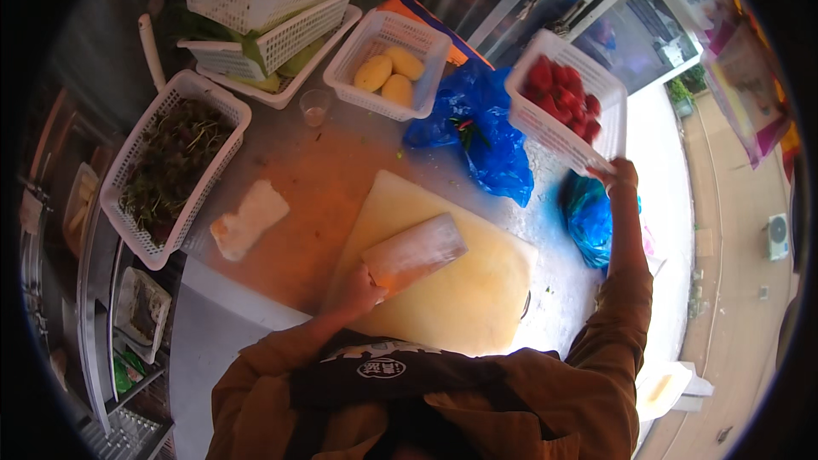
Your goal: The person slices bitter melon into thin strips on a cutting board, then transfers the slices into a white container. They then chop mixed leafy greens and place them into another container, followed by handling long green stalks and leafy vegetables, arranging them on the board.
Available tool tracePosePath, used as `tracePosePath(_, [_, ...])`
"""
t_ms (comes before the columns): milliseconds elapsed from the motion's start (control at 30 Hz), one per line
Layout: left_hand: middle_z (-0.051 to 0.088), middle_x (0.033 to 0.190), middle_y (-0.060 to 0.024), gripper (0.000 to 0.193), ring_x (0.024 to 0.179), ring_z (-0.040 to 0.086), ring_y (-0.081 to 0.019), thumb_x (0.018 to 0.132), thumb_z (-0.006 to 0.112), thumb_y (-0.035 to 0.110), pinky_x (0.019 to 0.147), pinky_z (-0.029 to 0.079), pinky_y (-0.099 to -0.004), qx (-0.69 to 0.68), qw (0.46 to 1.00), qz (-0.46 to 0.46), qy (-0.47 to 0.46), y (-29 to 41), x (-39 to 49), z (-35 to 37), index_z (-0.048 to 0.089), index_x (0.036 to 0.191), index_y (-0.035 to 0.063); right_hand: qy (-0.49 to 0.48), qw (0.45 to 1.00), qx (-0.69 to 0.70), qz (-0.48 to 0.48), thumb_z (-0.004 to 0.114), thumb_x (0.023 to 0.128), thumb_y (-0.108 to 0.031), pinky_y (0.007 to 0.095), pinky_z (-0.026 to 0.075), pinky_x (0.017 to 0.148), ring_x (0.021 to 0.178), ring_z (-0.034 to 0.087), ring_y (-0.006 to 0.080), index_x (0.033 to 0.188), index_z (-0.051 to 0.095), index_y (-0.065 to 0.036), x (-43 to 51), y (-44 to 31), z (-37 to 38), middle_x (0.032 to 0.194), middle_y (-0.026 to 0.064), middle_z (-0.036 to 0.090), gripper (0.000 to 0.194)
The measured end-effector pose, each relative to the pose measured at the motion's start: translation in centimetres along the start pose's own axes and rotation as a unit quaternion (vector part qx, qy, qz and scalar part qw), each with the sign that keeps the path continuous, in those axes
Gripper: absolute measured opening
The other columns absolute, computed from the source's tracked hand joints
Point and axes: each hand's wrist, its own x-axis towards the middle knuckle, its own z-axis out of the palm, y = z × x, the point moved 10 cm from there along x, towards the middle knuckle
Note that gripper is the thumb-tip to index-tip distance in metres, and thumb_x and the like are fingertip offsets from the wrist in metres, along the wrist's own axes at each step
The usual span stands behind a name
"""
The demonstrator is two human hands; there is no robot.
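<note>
My left hand (363,291) grips a broad cleaver (418,249) by its handle end. Its wide blade is over the pale yellowish cutting board (470,310). On the right, my outstretched right hand (617,177) grasps the near corner of a white plastic basket (604,92) holding several red peppers (562,97). The basket looks tilted; whether it rests on anything, I cannot tell. A crumpled blue plastic bag (501,169) lies left of the basket with some small green and red chillies (470,131) on it. Below the basket sits another blue bag (588,223).
At the back, a white basket (418,29) contains yellow potatoes. Stacked baskets (220,0) hold green vegetables. Dark leafy greens fill a basket (239,118) at left. A small clear cup (314,105) and a whitish cloth (252,217) lie on the metal worktop (313,204).
</note>
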Motion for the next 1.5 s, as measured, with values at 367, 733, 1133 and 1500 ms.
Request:
tracePosePath(367, [0.065,0.093,-0.024,0.045,0.085,0.063,-0.0322,0.067,0.07,0.017,0.074,0.051,-0.04,0.058,0.996,0.027,0.055,1.6,0.1,-1.2,0.059,0.105,-0.0035,-0.008,0.987,-0.039,0.154,0.074,0.08,-0.037,0.0406,0.05,0.055,0.062,0.059,0.0234,0.093,0.066,-0.002,-4.1,15.8,16.1,0.08,0.0123,0.066,0.038])
tracePosePath(733, [0.066,0.075,-0.0135,0.036,0.059,0.062,-0.0226,0.066,0.077,0.013,0.056,0.049,-0.0356,-0.018,0.996,-0.034,0.083,-0.4,-0.6,-0.9,0.063,0.096,-0.0006,0.168,0.959,0.057,-0.219,0.056,0.09,-0.022,0.0427,0.051,0.069,0.084,0.064,0.0359,0.092,0.065,-0.001,-0.4,-11.0,11.6,0.097,0.0205,0.066,0.023])
tracePosePath(1133, [0.066,0.075,-0.0244,0.023,0.07,0.067,-0.0361,0.059,0.066,0.004,0.063,0.052,-0.0449,-0.045,0.997,-0.047,0.051,1.2,-0.1,-1.6,0.065,0.081,-0.0032,-0.323,0.676,0.6,0.279,0.064,0.085,-0.039,0.0434,0.055,0.064,0.081,0.061,0.0274,0.115,0.059,-0.018,1.1,-40.6,30.2,0.102,0.0087,0.06,0.037])
tracePosePath(1500, [0.065,0.075,-0.0241,0.023,0.074,0.065,-0.039,0.064,0.065,0.006,0.067,0.05,-0.046,-0.046,0.997,0.014,0.054,2.1,0.0,-1.7,0.066,0.087,-0.0002,-0.115,0.966,0.116,-0.198,0.082,0.076,-0.026,0.0365,0.059,0.071,0.08,0.068,0.028,0.095,0.064,0.005,9.0,-41.4,23.4,0.091,0.0141,0.068,0.041])
